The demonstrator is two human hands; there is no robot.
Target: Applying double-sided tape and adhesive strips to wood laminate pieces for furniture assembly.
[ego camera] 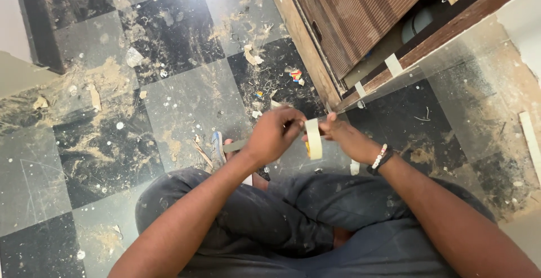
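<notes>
We grip one pale, ring-shaped tape roll (pixel 314 138): left hand (pixel 274 134) pinching its edge, right hand (pixel 342 136) clasping it. Dusty checkered floor tiles (pixel 180 103) below.

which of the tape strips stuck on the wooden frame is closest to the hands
The lowest strip, on the frame's edge just above the right hand. The other strip sits higher up the same edge, farther from both hands and the tape roll.
</notes>
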